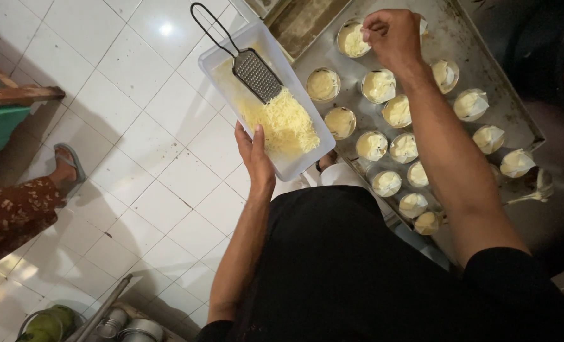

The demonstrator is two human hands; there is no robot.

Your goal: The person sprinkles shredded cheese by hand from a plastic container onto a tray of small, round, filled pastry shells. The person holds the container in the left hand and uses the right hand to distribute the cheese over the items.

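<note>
Grated cheese [286, 121] in white tray [218, 60], left hand [254, 154] fingers clamped on tray, right hand [392, 35] fingers pinched together over cup [353, 39]

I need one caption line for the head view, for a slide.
Left hand holds a white tray of grated cheese with a grater; right hand pinches above filled cups.

Single view, worn on the head, looking steeply down past a black-clad torso. Close to the left hand [254, 155] under a white container [266, 95] and the right hand [392, 35] over the metal tray [478, 69]. Tray's near edge runs diagonally; white tiled floor [136, 145] fills the left.
</note>
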